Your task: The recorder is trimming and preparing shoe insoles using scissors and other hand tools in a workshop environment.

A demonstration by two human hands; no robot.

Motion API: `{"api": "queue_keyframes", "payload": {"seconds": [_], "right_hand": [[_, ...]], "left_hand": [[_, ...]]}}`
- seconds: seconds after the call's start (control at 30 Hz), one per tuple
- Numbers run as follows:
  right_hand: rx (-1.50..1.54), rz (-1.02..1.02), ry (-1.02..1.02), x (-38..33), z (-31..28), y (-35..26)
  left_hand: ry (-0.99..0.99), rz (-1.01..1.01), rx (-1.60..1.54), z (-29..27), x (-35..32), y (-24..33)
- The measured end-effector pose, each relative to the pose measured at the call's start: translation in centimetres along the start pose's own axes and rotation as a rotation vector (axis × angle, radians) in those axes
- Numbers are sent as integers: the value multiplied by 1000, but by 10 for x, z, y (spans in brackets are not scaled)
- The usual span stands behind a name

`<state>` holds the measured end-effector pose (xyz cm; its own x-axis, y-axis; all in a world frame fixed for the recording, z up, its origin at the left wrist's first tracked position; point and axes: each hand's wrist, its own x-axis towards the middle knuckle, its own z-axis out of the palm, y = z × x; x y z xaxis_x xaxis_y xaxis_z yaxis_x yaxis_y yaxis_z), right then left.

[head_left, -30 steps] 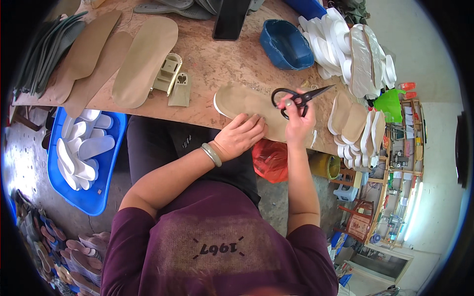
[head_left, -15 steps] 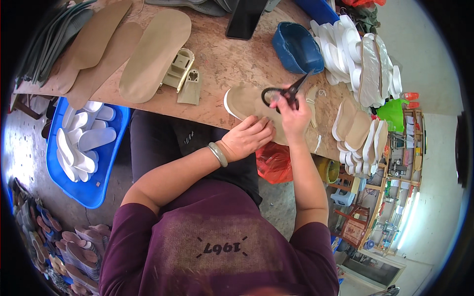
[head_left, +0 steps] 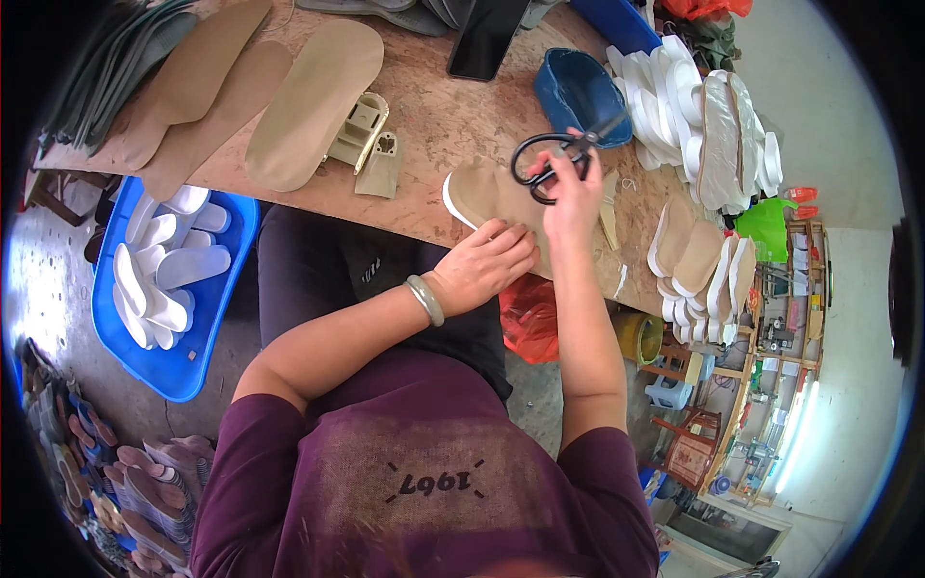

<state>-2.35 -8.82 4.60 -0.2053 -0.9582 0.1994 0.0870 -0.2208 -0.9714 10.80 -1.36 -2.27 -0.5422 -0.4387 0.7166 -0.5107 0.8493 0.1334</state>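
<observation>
A white shoe sole with a beige top layer [head_left: 472, 191] lies at the table's near edge. The bent fingers of my left hand [head_left: 485, 263] press together on its near side, and a bracelet circles that wrist. Above the sole, my right hand [head_left: 573, 204] grips black-handled scissors [head_left: 584, 143], their blades pointing to the far right, toward a dark blue plastic tub [head_left: 553, 101]. Fingers and scissors cover part of the sole. Just right of my right hand is a thin beige offcut [head_left: 609, 217].
Beige insole sheets [head_left: 313, 106] and a cream heel-shaped part [head_left: 364, 125] lie on the left of the table. A phone [head_left: 485, 43] stands at the back. White soles [head_left: 660, 96] and beige-topped soles [head_left: 696, 255] are piled right. A blue basket [head_left: 178, 371] holds white soles below left.
My right hand has turned the scissors slightly and shifted them a little nearer my left hand's side. The left hand keeps its place on the sole; the whole view has moved slightly.
</observation>
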Motion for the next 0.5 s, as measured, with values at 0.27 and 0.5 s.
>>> {"api": "queue_keyframes", "payload": {"seconds": [0.27,0.5], "right_hand": [[-594,-361,-689,-19,-8,-15],[-670,-545,-426,1,11,10]], "left_hand": [[1,-50,-17,6,-16,-4],[45,-36,86,4,-8,-6]]}}
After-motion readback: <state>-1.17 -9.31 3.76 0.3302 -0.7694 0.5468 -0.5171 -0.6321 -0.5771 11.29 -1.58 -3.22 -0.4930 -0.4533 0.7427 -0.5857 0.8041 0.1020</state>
